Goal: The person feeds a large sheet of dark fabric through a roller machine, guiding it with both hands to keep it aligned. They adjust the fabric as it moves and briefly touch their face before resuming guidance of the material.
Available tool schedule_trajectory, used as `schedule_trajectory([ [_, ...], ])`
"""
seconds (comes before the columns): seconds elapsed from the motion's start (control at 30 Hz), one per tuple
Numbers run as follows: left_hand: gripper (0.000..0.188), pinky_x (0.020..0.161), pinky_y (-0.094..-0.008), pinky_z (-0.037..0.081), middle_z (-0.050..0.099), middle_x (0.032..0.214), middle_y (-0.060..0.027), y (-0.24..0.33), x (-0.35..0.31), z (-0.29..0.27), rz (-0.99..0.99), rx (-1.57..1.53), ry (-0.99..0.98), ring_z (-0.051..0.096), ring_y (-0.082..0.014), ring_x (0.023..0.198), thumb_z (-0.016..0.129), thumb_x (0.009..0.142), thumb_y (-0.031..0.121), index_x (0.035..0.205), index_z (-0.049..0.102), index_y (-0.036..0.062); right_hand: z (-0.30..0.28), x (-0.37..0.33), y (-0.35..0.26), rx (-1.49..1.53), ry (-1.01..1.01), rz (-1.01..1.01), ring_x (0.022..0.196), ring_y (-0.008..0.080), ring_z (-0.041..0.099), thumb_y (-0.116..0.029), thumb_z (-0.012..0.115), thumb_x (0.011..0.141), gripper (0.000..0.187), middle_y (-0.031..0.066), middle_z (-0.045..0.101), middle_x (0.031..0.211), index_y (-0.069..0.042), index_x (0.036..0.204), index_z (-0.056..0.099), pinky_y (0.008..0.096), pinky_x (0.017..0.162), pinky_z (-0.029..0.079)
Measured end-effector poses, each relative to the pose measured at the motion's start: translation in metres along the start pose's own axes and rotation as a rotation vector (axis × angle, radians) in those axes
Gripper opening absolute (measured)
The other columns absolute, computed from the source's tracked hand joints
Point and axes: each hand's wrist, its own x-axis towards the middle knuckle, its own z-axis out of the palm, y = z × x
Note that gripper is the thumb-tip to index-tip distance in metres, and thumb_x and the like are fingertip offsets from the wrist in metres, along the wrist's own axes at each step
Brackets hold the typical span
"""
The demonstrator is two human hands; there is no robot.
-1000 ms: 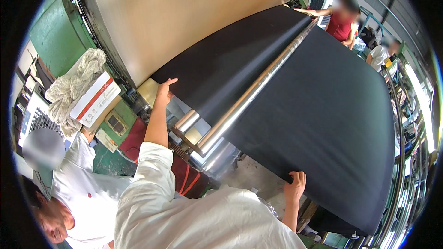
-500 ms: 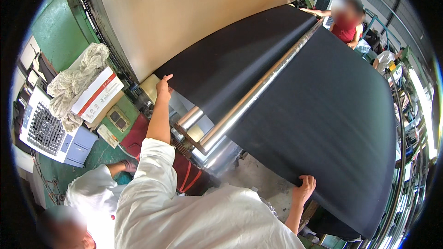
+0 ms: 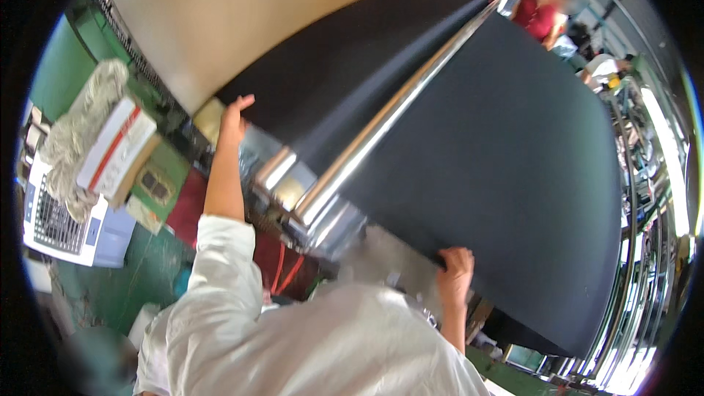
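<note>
A wide black sheet (image 3: 499,139) runs between a large tan drum and a long metal roller (image 3: 396,103), then spreads toward the right. My left hand (image 3: 235,114) reaches to the sheet's near left edge beside the drum, its fingers stretched out against that edge. Lower down, my right hand (image 3: 456,268) has its fingers bent around the near edge of the sheet on the other side of the roller. What lies under the right fingers is hidden by the sheet.
The tan drum (image 3: 242,15) rises at the upper left. At the far edge a co-worker in red (image 3: 537,16) reaches to the sheet. Rope-like cloth (image 3: 88,132), a white box (image 3: 110,150) and a grey-white cooler (image 3: 62,224) stand left. Metal rails (image 3: 627,249) line the right.
The view has shifted, so the sheet, the roller and both hands appear further up and left. Both hands keep their places at the sheet's edge. The co-worker at lower left is mostly out of view.
</note>
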Motion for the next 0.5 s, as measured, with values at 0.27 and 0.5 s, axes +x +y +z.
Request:
schedule_trajectory([
  [0.27, 0.058, 0.067, -0.0289, 0.047, 0.060, 0.100, -0.0034, 0.014, -0.019, -0.008, -0.181, -0.026, -0.035, 0.058, -0.0184, 0.078, 0.075, 0.073, 0.021, 0.127, 0.053, 0.0133, -0.059, -0.014, 0.070, -0.221, 0.145, 0.227, 0.086, 0.0337, 0.052, 0.012, 0.052, 0.056, 0.027, 0.0128, 0.053, 0.083, -0.001, 0.079, 0.057, 0.0416, 0.076, 0.043],
  [0.5, 0.057, 0.071, -0.0312, 0.048, 0.061, 0.098, -0.0025, -0.008, 0.027, -0.046, -0.095, -0.250, 0.267, 0.057, -0.0172, 0.082, 0.077, 0.070, 0.015, 0.123, 0.055, 0.0141, -0.031, -0.040, 0.053, -0.162, -0.007, 0.216, 0.079, 0.0351, 0.052, 0.009, 0.054, 0.051, 0.025, 0.0138, 0.051, 0.077, -0.001, 0.073, 0.053, 0.0422, 0.067, 0.044],
])
